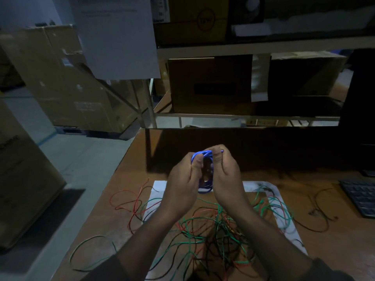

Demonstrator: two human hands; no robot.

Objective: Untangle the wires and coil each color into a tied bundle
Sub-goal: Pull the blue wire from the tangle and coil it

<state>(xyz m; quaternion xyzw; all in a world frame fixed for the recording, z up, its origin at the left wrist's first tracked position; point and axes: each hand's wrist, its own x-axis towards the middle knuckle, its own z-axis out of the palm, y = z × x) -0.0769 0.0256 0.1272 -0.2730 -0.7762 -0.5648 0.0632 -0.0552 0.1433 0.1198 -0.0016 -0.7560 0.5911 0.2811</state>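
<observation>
A coil of blue wire (205,189) hangs between my two hands, raised above the brown table (129,179). My left hand (184,179) pinches the top of the coil between thumb and fingers. My right hand (225,175) grips the coil's other side, with a short blue end sticking out past its fingers. Below my wrists lies a tangle of green, red and black wires (213,232) on a white sheet (284,226). Loose red wire (129,201) spreads to the left, and a green loop (87,242) hangs over the table's left edge.
A dark keyboard (359,195) lies at the table's right edge, with a black wire loop (316,216) beside it. Metal shelving (253,47) with cardboard boxes (209,86) stands behind the table. Large cardboard cartons (60,78) fill the floor at left.
</observation>
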